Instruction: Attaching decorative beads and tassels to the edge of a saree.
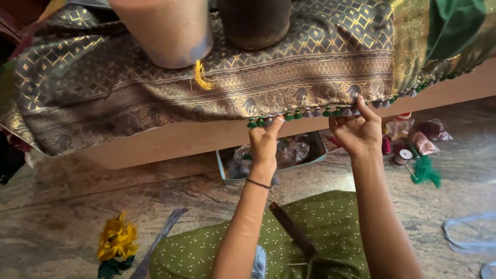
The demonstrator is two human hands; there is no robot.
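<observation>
A gold-patterned silk sari (155,88) drapes over a wooden ledge (170,142). Left of the sari's middle its hem is bare; from the middle rightward hang green and grey tassels (294,114). The left hand (264,142) pinches a tassel, the right hand (356,132) pinches the hem beside it, over open floor below the sari.

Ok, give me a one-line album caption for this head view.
Both hands, left hand and right hand, pinch the tasselled edge of a gold-patterned grey fabric draped over a ledge.
</observation>
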